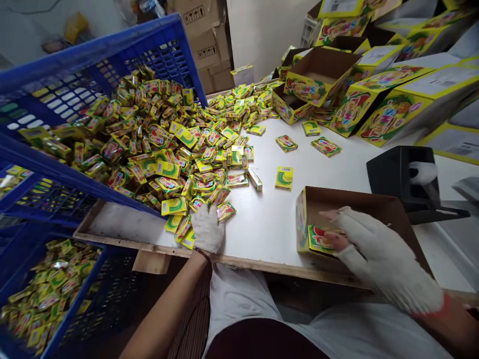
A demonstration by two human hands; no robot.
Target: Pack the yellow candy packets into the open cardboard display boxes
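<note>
My left hand [207, 228], in a white glove, is closed over a few small yellow-green packets [179, 227] at the near edge of a big heap of packets [160, 139] on the white table [269, 224]. My right hand [374, 249], also gloved with the fingertips bare, rests on an open cardboard box [359, 199] with yellow printed sides. Its fingers lie spread across a packet inside the box's near left corner.
A tilted blue crate [75, 89] spills the heap onto the table; another blue crate [48, 289] with packets sits low at the left. Open and closed yellow cartons [374, 94] are stacked at the back right. A black tape dispenser [407, 184] stands right of the box.
</note>
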